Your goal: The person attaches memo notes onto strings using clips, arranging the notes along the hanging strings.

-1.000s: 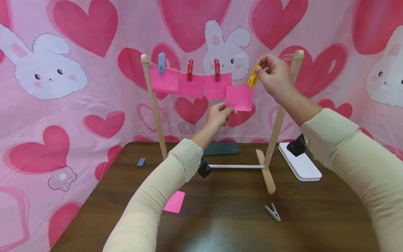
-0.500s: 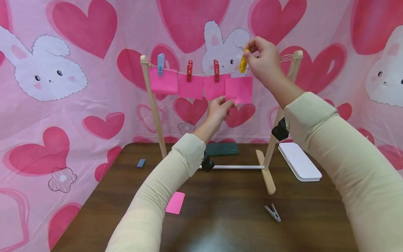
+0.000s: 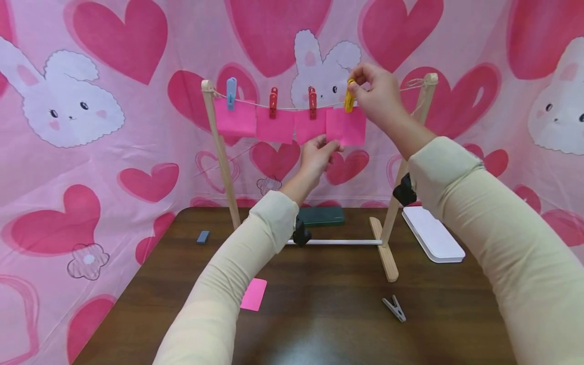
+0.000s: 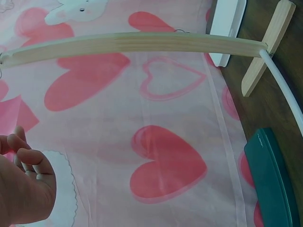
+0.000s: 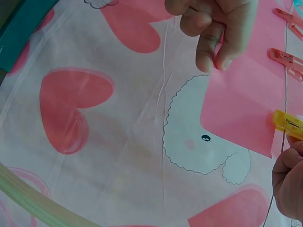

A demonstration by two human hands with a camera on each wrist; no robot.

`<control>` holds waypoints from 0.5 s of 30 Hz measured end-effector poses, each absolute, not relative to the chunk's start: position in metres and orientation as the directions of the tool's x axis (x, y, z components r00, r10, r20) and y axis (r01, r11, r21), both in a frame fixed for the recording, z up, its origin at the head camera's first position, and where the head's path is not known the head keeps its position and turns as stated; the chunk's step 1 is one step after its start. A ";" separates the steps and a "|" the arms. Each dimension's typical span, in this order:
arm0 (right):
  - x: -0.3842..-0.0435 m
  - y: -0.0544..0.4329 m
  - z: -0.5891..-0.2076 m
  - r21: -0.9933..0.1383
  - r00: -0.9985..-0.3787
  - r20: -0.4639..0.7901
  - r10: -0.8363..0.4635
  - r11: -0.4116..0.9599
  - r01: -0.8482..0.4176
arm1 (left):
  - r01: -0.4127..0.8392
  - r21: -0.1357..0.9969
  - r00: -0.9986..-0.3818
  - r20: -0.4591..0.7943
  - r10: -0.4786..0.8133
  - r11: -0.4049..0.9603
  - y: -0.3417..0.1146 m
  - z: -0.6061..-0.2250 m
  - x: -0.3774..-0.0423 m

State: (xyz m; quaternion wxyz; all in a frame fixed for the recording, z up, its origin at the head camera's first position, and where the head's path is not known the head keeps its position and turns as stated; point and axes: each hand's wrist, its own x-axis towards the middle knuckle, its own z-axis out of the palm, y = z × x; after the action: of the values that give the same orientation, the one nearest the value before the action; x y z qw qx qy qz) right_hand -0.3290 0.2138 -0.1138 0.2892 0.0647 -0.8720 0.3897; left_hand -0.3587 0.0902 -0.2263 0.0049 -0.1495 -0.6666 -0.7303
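My left hand (image 3: 318, 157) pinches the lower left corner of a pink paper square (image 3: 347, 126) between thumb and fingers. That square's top edge is up at the string (image 3: 292, 108). Above it, my right hand (image 3: 377, 93) holds a yellow clothespin (image 3: 349, 96) by its upper end, the lower end at the string and the paper's top edge. To the left, more pink squares (image 3: 275, 125) hang from the string under two red clothespins (image 3: 273, 103) and a light blue clothespin (image 3: 231, 94). In the right wrist view the yellow clothespin (image 5: 288, 124) sits across the string beside the paper's edge.
The string runs between two wooden posts (image 3: 221, 157) with a white crossbar (image 3: 342, 242) low down. On the brown table (image 3: 319, 304) lie a loose pink square (image 3: 254, 294), a grey clothespin (image 3: 394, 308), a white case (image 3: 433, 235), a dark green case (image 3: 321, 216) and a small blue block (image 3: 203, 236).
My left hand has raised the pink square to the string. My right hand has moved left with the yellow clothespin, rising and then lowering it onto the string at the paper's top.
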 end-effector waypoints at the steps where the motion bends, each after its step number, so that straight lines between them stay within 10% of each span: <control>1: -0.329 0.214 -0.115 -0.639 -0.824 0.555 0.110 0.691 -0.338 | 0.206 0.972 -0.955 0.225 0.192 -0.111 0.090 -0.226 -0.359; 15: -0.330 0.215 -0.120 -0.601 -0.835 0.545 0.078 0.731 -0.324 | 0.189 0.967 -0.952 0.223 0.208 -0.173 0.090 -0.223 -0.361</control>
State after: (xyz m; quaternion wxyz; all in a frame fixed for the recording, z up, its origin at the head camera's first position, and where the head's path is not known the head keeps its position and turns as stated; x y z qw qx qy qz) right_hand -0.3297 0.2150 -0.1203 0.2792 0.0691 -0.8874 0.3602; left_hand -0.3606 0.0904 -0.2232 -0.0064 -0.1543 -0.6429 -0.7502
